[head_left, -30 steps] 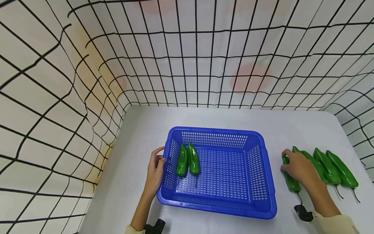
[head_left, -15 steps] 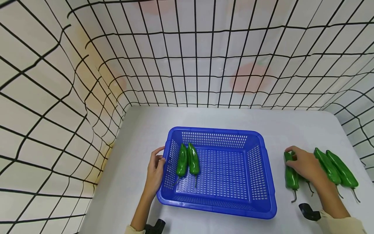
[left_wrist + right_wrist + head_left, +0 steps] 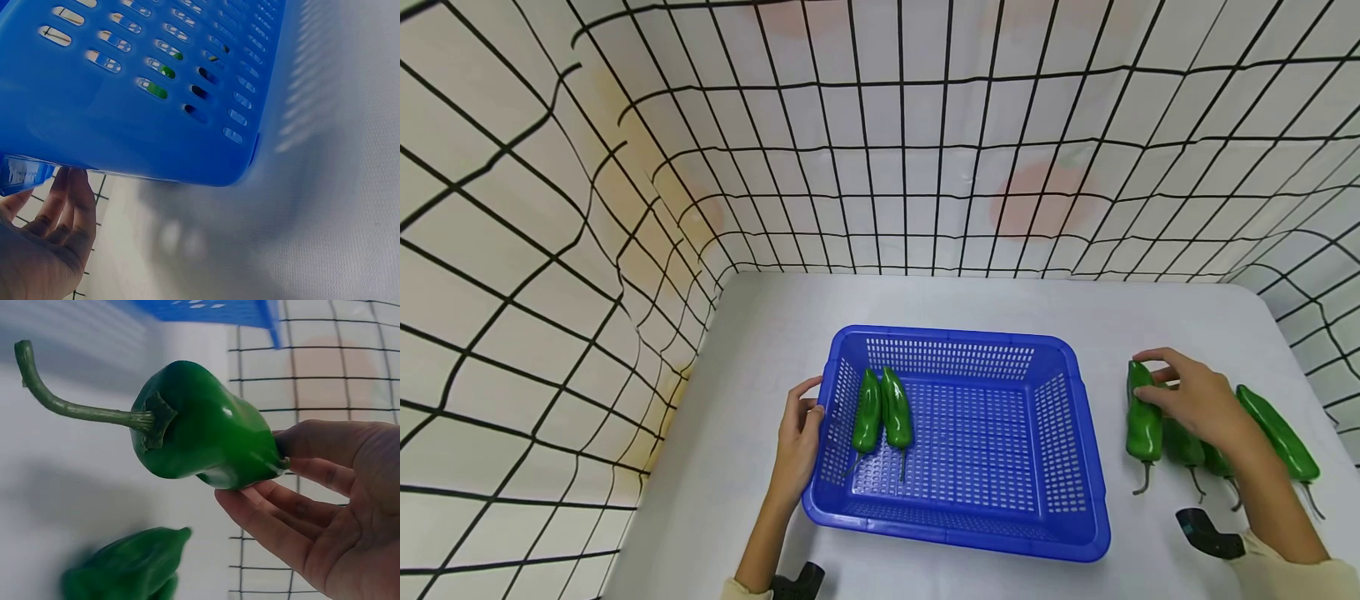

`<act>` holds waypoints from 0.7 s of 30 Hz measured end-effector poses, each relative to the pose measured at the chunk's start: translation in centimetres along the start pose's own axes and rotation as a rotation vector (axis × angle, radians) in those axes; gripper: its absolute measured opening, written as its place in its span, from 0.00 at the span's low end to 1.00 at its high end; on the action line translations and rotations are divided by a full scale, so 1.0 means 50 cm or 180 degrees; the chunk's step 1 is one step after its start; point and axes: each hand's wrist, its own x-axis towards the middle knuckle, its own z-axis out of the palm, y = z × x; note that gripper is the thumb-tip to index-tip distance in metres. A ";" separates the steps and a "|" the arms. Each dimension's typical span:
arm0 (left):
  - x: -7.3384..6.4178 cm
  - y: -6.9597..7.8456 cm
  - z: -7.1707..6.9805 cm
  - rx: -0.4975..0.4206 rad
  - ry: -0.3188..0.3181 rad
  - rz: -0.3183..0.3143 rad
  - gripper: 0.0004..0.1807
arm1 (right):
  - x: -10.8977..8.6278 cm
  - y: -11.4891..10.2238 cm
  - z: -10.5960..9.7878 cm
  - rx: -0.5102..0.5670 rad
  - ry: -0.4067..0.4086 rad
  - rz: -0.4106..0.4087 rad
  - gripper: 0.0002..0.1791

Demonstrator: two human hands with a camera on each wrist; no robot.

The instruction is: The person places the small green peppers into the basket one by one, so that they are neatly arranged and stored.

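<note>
Head view: our left hand (image 3: 800, 433) rests its fingers on the blue basket's (image 3: 1078, 467) left rim; our right hand (image 3: 1195, 400) grips a green pepper (image 3: 1142, 415) right of it, above the table (image 3: 760, 333). Right wrist view: thumb and fingers pinch the pepper (image 3: 206, 434), lifted.

Between the right hand (image 3: 1198, 400), which grips a green pepper (image 3: 1143, 412), and the blue basket (image 3: 1078, 467) lies a strip of bare white table (image 3: 925, 300); the basket's right wall is the one rise on that line. Inside the basket, two peppers (image 3: 880, 410) lie against the left wall, leaving the middle and right floor free. The left hand (image 3: 801, 433) rests on the left rim. Three more peppers (image 3: 1273, 429) crowd the table just right of the right hand. Gridded walls (image 3: 925, 125) close the back and sides.
</note>
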 end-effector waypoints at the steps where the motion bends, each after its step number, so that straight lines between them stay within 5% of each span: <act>1: 0.000 0.000 0.000 0.0003 0.0001 -0.0002 0.24 | 0.000 -0.006 -0.005 0.0017 0.0025 -0.0017 0.27; 9: 0.000 -0.001 0.000 0.0014 0.0003 0.0006 0.24 | 0.008 -0.054 -0.033 0.0154 0.0223 -0.0081 0.29; 21: 0.001 -0.003 -0.001 0.0000 -0.0001 0.0006 0.24 | 0.027 -0.155 -0.021 0.0636 0.0039 -0.0244 0.32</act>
